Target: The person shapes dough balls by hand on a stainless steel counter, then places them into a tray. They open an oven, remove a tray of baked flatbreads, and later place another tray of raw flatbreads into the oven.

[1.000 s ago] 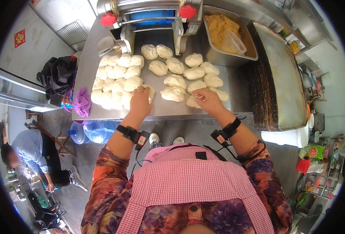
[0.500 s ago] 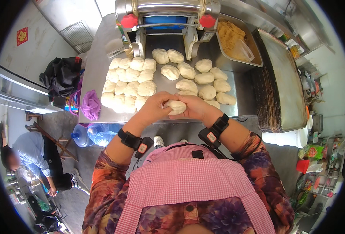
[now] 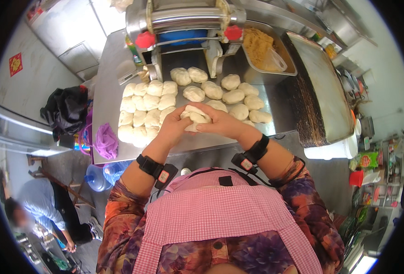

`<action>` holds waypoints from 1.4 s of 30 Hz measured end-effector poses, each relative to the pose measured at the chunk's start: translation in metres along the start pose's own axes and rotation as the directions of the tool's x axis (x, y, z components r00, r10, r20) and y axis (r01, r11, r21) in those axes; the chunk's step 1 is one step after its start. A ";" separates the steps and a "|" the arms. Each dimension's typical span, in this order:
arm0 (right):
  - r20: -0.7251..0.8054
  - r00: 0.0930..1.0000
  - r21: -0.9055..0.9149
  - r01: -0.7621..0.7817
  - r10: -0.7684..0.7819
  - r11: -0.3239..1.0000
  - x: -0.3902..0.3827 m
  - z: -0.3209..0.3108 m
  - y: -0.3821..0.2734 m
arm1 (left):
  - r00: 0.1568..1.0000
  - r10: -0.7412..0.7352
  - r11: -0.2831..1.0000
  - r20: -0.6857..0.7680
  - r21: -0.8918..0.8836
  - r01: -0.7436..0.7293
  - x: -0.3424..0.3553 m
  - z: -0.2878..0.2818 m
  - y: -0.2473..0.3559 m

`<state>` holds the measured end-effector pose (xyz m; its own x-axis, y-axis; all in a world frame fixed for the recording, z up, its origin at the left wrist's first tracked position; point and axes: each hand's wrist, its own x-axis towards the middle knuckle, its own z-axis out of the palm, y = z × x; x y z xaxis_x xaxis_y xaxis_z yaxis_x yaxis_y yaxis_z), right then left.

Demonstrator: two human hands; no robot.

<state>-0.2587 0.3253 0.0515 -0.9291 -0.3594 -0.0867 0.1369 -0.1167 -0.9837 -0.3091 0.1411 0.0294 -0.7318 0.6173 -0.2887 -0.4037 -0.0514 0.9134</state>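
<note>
Between my two hands is a folded piece of dough [image 3: 196,117], pale and soft, held above the near edge of the metal table [image 3: 108,98]. My left hand [image 3: 173,125] grips its left side, thumb pressed against the fold. Around its right side curl the fingers of my right hand [image 3: 219,122], the thumb along the lower edge. Left of my hands, a block of dough pieces [image 3: 147,104] sits packed in rows. Beyond and to the right lie several separate rounded dough balls [image 3: 233,96], with a few partly hidden behind my right hand.
A metal roller machine [image 3: 186,18] stands at the table's far side. Right of it is a steel tub [image 3: 265,72] of yellowish crumbly filling, then a tall stack of trays [image 3: 320,91]. A purple cloth [image 3: 106,140] lies at the left edge. A person [image 3: 42,201] bends over at the lower left.
The dough in my hands was a closed, smooth lump and now shows an open fold on top. My hands have shifted slightly left and up, and the whole view has tilted a little.
</note>
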 end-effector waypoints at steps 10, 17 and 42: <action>-0.133 0.986 -0.092 0.089 -0.101 0.992 0.002 -0.027 0.016 | 0.996 -0.042 0.995 0.080 -0.086 0.049 0.024 0.011 0.020; -0.321 0.931 0.114 -0.142 0.172 0.983 -0.014 -0.027 0.021 | 0.981 -0.049 0.966 0.188 0.257 -0.001 0.054 0.014 0.002; -0.287 0.870 -0.938 -0.171 -0.400 0.301 -0.141 -0.215 0.086 | 0.990 0.057 0.996 0.131 0.056 -0.065 0.100 0.032 0.007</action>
<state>-0.1899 0.5647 -0.0552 -0.9621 -0.0004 0.2725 -0.1220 0.8949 -0.4293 -0.3679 0.2278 0.0158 -0.6753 0.7110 -0.1961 -0.3240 -0.0472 0.9449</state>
